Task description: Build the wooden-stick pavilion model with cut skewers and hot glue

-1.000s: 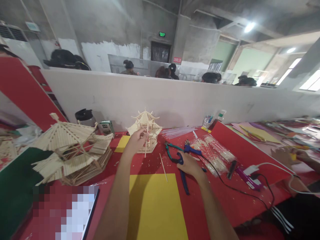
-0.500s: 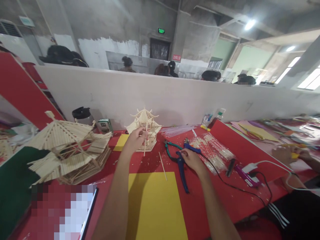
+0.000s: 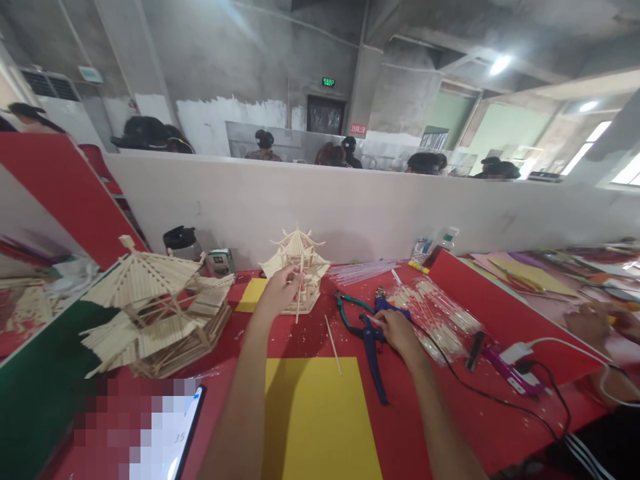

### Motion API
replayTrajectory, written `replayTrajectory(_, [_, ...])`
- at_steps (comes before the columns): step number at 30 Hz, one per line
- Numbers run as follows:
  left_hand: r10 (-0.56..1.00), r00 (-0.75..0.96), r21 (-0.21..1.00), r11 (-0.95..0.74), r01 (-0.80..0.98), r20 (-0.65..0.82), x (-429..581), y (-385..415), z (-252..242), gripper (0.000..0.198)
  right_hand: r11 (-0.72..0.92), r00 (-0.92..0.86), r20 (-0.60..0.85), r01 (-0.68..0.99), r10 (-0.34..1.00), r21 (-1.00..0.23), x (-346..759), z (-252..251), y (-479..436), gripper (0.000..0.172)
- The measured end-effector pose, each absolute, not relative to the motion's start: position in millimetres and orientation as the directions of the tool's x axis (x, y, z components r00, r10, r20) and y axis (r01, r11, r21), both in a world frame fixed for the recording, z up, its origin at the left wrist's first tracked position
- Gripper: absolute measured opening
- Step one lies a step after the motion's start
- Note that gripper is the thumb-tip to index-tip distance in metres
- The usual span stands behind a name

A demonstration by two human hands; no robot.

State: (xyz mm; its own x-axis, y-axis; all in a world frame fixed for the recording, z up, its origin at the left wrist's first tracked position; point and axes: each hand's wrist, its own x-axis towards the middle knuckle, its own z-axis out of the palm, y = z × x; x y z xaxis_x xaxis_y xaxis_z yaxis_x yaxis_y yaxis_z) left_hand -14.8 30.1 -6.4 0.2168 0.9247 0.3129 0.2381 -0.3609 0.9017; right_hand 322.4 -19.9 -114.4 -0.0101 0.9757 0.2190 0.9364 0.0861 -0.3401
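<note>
My left hand pinches a thin wooden stick, held upright before the small pagoda model, which it partly hides. My right hand has its fingers closed over the head of a blue-handled tool; a pale bit shows at the fingertips, too small to name. Touching or close beside that hand is a blue glue gun with a black cord. Teal-handled pliers lie just left of these. A loose stick rests partly on the yellow sheet.
A larger stick pavilion stands at left, behind a phone. Bags of sticks, a purple power strip and a red board are at right. A co-worker's hands show at far right. A white partition runs behind.
The view has tilted up and turned slightly left, so everything sits lower and further right. Both hands keep nearly the same places relative to the model and tools.
</note>
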Motion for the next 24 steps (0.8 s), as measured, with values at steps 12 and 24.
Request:
replayTrajectory(12, [0.908,0.241,0.886,-0.398,0.237,0.343,-15.4,28.8,-6.2,0.024,0.414,-0.161,0.491,0.784,0.856,-0.463,252.9,-88.2,-38.4,0.030])
replayTrajectory(24, [0.917,0.236,0.897,-0.374,0.236,0.321,-13.8,24.4,-0.5,0.021,0.480,-0.477,0.054,0.869,0.877,-0.122,180.7,-79.6,-68.9,0.046])
